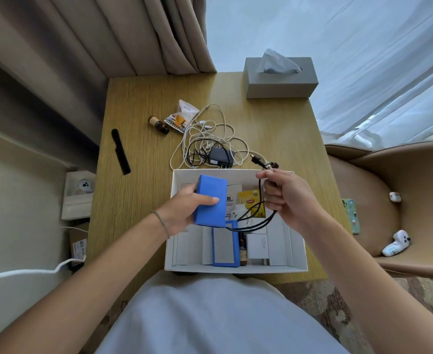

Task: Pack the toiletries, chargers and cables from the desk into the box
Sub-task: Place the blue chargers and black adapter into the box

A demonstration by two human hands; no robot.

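Note:
A white open box (298,254) stands at the desk's near edge. Over it, my left hand (184,213) grips a blue rectangular pack (211,200), and my right hand (287,198) holds its black cable (259,218) bunched in a loop. In the box lie a second blue pack (224,245), a white 120W charger (257,246), a small brown bottle (242,251) and a yellow tea packet (250,200). On the desk behind the box lie tangled white cables (210,129), a black power adapter (220,157), a small brown bottle (159,125), a snack sachet (182,116) and a black comb (121,152).
A grey tissue box (280,77) stands at the desk's far right corner. Curtains hang behind and to the left. A tan chair (389,200) on the right holds a phone and small white items. A wall socket (80,192) is left of the desk.

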